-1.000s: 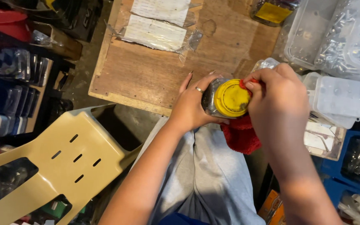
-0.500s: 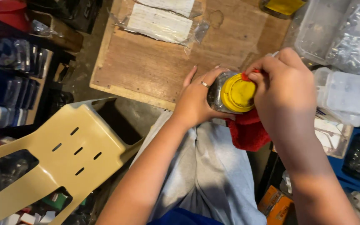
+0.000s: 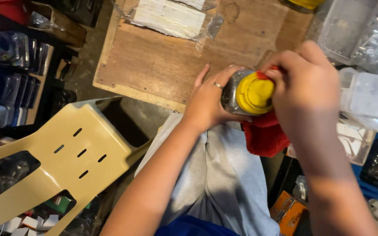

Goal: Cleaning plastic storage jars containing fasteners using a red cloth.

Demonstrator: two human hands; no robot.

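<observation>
My left hand [image 3: 208,99] wraps around a clear jar with a yellow lid [image 3: 253,93], holding it over my lap; a ring sits on one finger. My right hand [image 3: 308,85] presses a red cloth [image 3: 264,134] against the lid's right side, fingertips at the lid's rim. Part of the cloth hangs below the jar. The jar's contents look dark and cannot be made out. Grey trousers [image 3: 215,175] show beneath both arms.
A low wooden board table [image 3: 162,61] lies ahead with a plastic-wrapped white packet [image 3: 169,18]. A beige plastic chair [image 3: 62,161] stands at left. Clear plastic boxes [image 3: 364,91] stack at right, dark shelving with packets [image 3: 9,74] at far left, an orange box [image 3: 287,209] by my leg.
The jar and both hands have stayed together with small shifts; the right hand has slid the cloth around the lid's edge. The view has drifted slightly toward the table.
</observation>
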